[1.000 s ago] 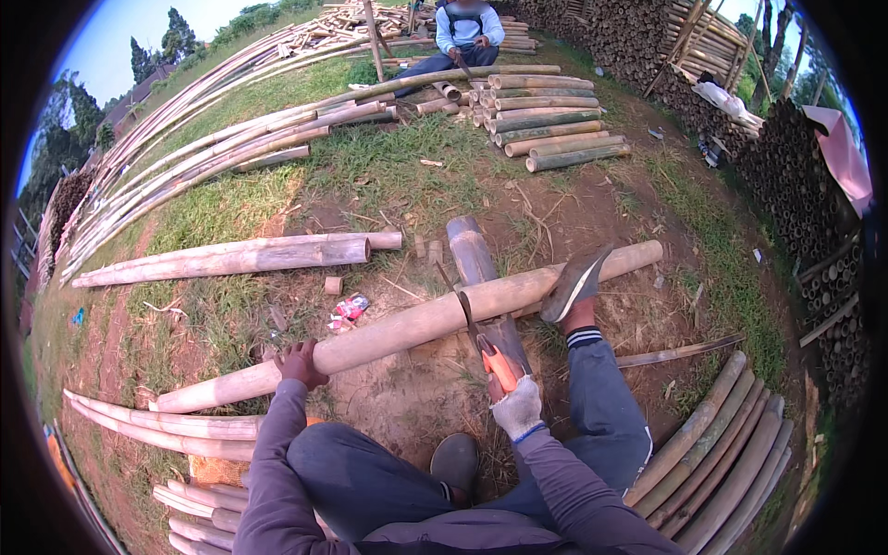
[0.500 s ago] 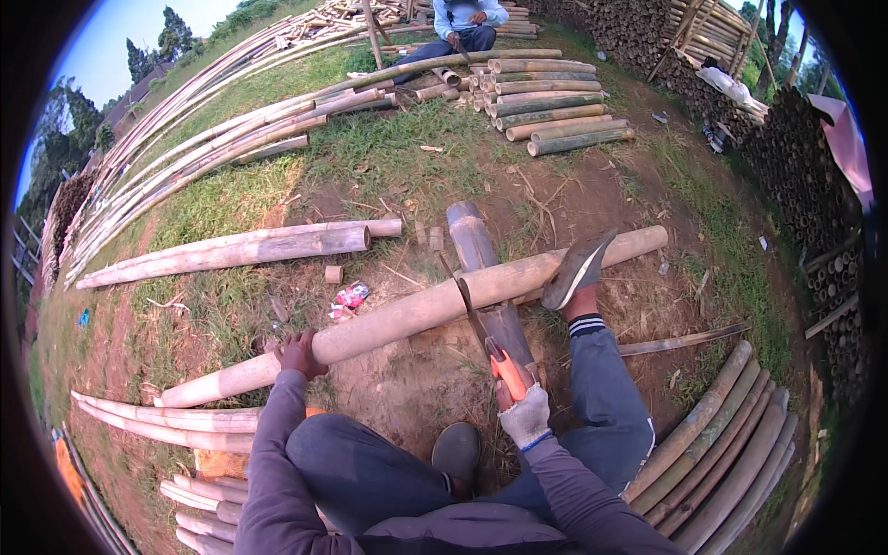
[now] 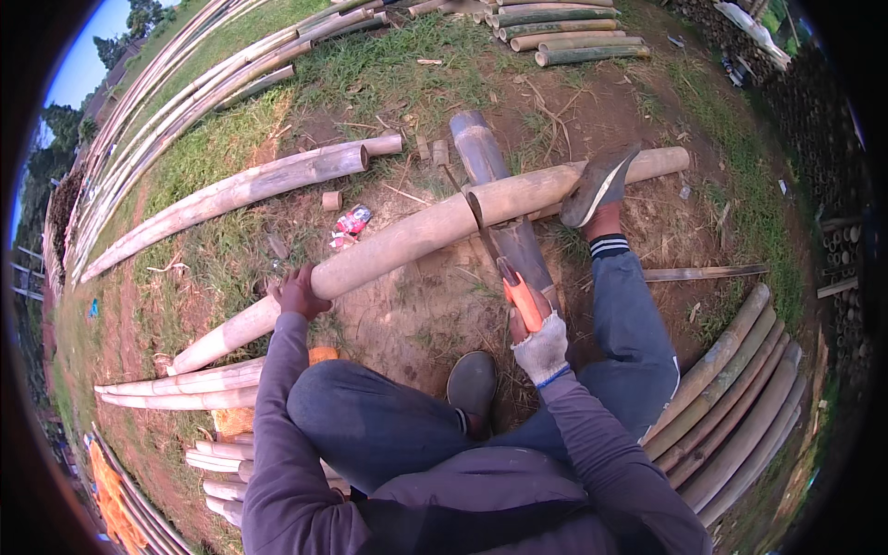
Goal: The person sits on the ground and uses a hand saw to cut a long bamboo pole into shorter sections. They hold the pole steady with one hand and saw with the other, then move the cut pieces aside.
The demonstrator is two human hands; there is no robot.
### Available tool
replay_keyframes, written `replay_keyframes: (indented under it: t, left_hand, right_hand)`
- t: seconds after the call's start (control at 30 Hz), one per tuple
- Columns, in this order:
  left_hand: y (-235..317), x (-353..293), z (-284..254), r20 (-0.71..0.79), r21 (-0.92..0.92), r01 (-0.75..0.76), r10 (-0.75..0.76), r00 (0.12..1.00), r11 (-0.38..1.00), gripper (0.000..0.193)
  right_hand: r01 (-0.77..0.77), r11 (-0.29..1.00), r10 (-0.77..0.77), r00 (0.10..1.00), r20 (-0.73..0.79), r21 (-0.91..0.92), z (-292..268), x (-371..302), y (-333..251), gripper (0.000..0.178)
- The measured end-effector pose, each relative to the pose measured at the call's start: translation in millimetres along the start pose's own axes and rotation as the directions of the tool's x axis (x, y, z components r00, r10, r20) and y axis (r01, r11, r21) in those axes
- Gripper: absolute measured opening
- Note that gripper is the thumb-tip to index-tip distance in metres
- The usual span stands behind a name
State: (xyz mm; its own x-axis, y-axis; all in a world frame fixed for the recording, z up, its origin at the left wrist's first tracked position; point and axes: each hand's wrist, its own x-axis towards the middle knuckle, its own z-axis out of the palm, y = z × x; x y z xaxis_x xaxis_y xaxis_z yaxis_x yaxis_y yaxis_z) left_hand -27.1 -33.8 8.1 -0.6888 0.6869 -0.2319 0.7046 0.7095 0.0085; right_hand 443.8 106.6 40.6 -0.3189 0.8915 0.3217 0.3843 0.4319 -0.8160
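Observation:
A thick bamboo pole point(image 3: 398, 242) lies slantwise in front of me, its far right part resting across a shorter, darker bamboo piece point(image 3: 527, 254). My left hand point(image 3: 301, 292) is closed round the pole on its left part. In my right hand point(image 3: 539, 338), which wears a white knitted glove, the orange handle of a hand saw point(image 3: 524, 302) is gripped. The saw's dark blade sits in a cut across the pole, just left of the crossing piece. My right shoe point(image 3: 601, 188) presses on the pole to the right of the cut.
Two bamboo poles point(image 3: 231, 190) lie beyond on the left, near a short offcut point(image 3: 331, 201) and a pink wrapper point(image 3: 352, 220). Cut bamboo lengths point(image 3: 731, 388) are stacked at my right, others point(image 3: 222, 460) at my left. A bamboo pile point(image 3: 578, 42) lies farther off.
The view has tipped downward, so the person at the far pile has gone out of sight. My right hand has drawn the saw slightly back toward me. My left hand keeps its hold.

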Motion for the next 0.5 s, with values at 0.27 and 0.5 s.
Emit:
replay_keyframes:
  t: [0.27,0.5]
  left_hand:
    - [-13,3,5,0.004,-0.062,0.031,-0.031,1.000,0.998,0.102]
    - [0,10,5,0.044,-0.057,-0.002,0.005,0.999,0.998,0.102]
  right_hand:
    - [-0.095,0.990,0.088,0.993,0.074,0.103,-8,5,-19,0.042]
    - [-0.112,0.993,0.114,0.992,0.061,-0.029,19,33,15,0.046]
